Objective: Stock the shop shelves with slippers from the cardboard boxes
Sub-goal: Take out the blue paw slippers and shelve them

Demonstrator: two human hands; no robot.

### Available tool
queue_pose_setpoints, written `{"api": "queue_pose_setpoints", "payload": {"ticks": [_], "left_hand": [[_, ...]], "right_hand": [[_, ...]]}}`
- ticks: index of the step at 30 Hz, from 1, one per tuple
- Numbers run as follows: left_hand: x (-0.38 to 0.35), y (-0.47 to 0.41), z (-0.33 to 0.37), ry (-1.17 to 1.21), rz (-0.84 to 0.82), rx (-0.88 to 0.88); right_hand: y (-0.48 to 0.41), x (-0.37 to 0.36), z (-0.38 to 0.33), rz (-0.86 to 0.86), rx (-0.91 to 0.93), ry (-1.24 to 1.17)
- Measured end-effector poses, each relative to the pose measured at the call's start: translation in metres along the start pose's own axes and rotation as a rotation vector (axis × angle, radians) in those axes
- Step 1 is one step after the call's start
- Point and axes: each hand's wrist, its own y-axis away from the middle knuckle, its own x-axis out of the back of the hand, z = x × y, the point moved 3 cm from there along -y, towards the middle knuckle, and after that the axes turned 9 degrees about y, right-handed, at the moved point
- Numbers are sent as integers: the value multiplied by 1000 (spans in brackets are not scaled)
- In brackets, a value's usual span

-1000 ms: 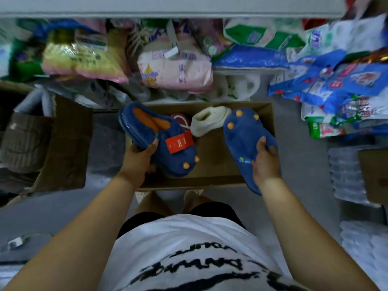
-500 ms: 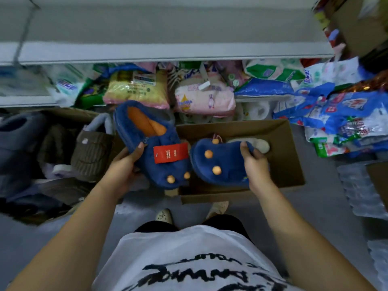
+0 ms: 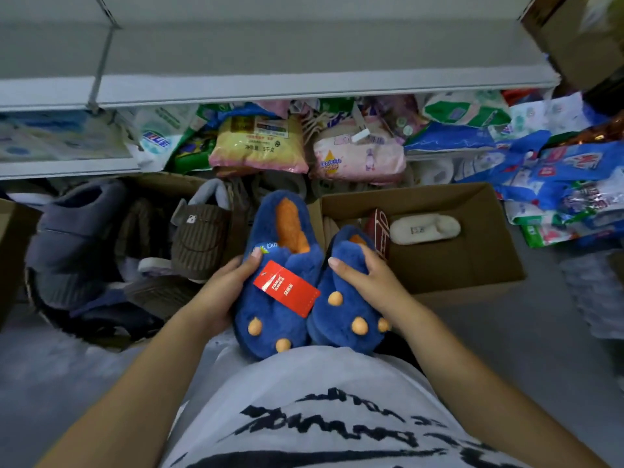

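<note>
Centrally, in the head view, my left hand (image 3: 223,292) grips the tagged slipper (image 3: 270,319) from its left side, thumb curled over the blue plush just beside the red tag (image 3: 286,288). My right hand (image 3: 368,282) grips the second slipper (image 3: 341,315) from the right, fingers wrapped over its upper. Both slippers are held side by side and touching, orange-clawed toes toward my shirt, at the near left corner of the box (image 3: 472,265). A white slipper (image 3: 423,228) lies inside the box. Brown slippers (image 3: 199,238) and a grey slipper (image 3: 67,231) lie to its left. Packets (image 3: 260,146) crowd beneath the shelf (image 3: 304,86).
</note>
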Motion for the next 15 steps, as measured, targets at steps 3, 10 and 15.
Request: {"api": "queue_pose_setpoints", "payload": {"ticks": [3, 10, 15], "left_hand": [[-2, 8, -3, -22, 0, -2], [-16, 7, -38, 42, 25, 46], [-27, 2, -54, 68, 119, 61]], "right_hand": [[7, -3, 5, -17, -124, 187], [18, 2, 38, -166, -349, -1], [16, 11, 58, -208, -533, -96]]}}
